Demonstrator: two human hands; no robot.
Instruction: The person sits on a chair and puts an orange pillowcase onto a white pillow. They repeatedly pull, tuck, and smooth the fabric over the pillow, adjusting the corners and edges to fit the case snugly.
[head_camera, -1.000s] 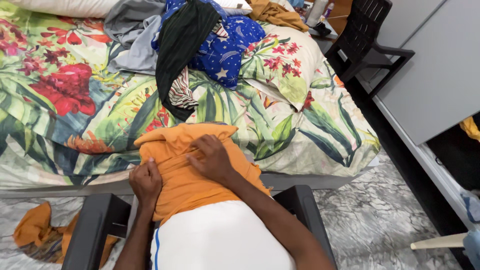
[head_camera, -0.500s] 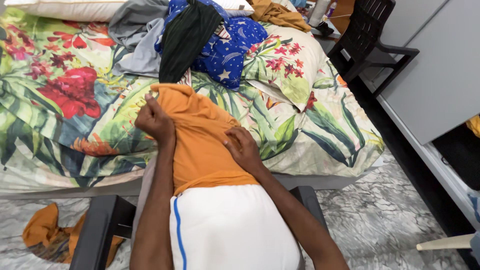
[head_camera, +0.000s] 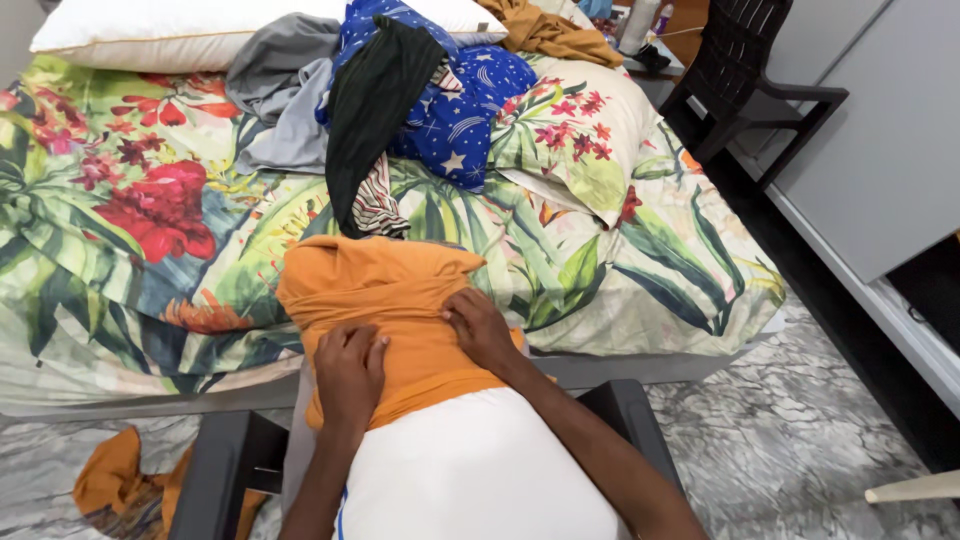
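Both hands, left hand (head_camera: 350, 365) and right hand (head_camera: 478, 325), press flat (fingers spread) on the orange cloth (head_camera: 385, 285).

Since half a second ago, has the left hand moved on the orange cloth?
Yes. The left hand has come down from near the dark striped garment to lie flat low on the orange cloth.

Floral-sheeted bed (head_camera: 640, 250), black chair (head_camera: 745, 80), grey marbled floor (head_camera: 790, 440).

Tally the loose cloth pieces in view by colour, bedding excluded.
Orange: 3, one under both hands, one at the bed's far end, one on the floor
Grey: 1
Blue starred: 1
Dark green: 1
Total: 6
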